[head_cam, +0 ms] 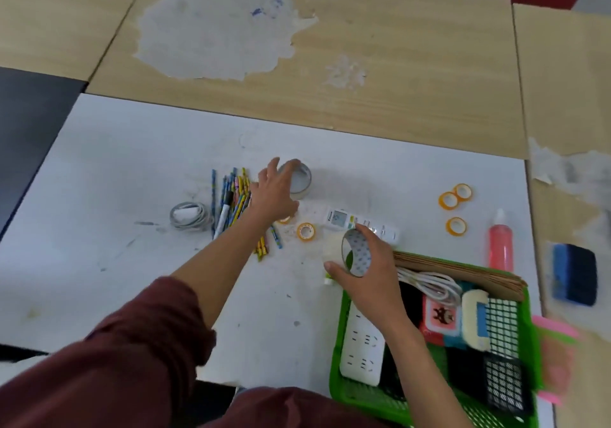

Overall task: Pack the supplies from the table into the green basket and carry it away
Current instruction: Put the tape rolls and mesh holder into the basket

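Left hand [274,192] fingers [292,165] curl round grey tape roll [302,182] beyond green basket [337,355]; right hand [370,278] fingers [332,267] grip patterned roll [358,250] at basket's corner.

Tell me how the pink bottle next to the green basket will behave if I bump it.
The pink bottle stands upright, tall and narrow, so it would probably tip easily. Its body looks round, so it may roll once down. It seems plastic, likely not fragile.

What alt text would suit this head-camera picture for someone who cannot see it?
A person's right hand holds a white tape roll beside a green basket, while the left hand grips a grey tape roll on the white table. Coloured pencils lie nearby.
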`<act>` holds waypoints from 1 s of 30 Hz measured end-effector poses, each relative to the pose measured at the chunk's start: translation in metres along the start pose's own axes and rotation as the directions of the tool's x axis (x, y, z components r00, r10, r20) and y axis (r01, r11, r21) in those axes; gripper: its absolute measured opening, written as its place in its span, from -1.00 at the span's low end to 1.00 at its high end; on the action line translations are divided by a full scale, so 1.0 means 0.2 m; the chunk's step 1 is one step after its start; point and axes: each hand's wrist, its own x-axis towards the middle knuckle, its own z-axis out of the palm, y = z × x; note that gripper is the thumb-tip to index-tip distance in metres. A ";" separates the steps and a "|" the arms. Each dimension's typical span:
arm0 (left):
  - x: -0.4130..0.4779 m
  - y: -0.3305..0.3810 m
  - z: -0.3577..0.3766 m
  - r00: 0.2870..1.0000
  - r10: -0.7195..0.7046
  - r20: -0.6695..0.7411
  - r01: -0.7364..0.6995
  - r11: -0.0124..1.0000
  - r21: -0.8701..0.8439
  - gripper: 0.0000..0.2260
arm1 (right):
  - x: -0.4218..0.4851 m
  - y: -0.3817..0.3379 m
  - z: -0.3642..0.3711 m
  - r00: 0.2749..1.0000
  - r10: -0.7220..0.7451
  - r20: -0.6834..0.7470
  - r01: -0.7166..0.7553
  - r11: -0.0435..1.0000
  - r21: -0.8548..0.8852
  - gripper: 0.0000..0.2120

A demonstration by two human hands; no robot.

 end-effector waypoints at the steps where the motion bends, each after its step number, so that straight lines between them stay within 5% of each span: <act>1: 0.05 0.02 0.00 0.999 0.020 0.035 -0.022 0.999 0.039 -0.21 | -0.02 0.01 0.00 1.000 0.019 -0.019 -0.019 1.000 0.013 -0.17; 8: 0.21 0.00 0.10 0.995 0.084 0.060 -0.092 0.986 0.137 -0.28 | -0.13 0.06 0.06 0.991 0.080 -0.110 -0.075 0.996 0.055 -0.23; 15: -0.09 0.09 0.00 0.966 0.197 -0.167 -0.244 0.909 -0.339 -0.29 | -0.29 0.08 0.01 0.965 0.113 -0.237 -0.099 0.993 0.070 -0.16; 22: -0.84 0.37 0.02 0.885 0.443 0.140 -0.242 0.697 -0.675 -0.18 | -0.64 0.29 -0.12 0.929 0.146 -0.339 -0.171 0.984 -0.045 -0.12; 26: -1.07 0.53 0.26 0.839 0.508 0.195 -0.276 0.706 -0.653 -0.14 | -0.79 0.50 -0.25 0.923 0.197 -0.331 -0.241 0.965 -0.099 -0.10; 30: -1.19 0.69 0.44 0.831 0.483 0.275 -0.269 0.782 -0.563 -0.19 | -0.85 0.68 -0.39 0.953 0.073 -0.292 -0.163 0.942 -0.294 -0.17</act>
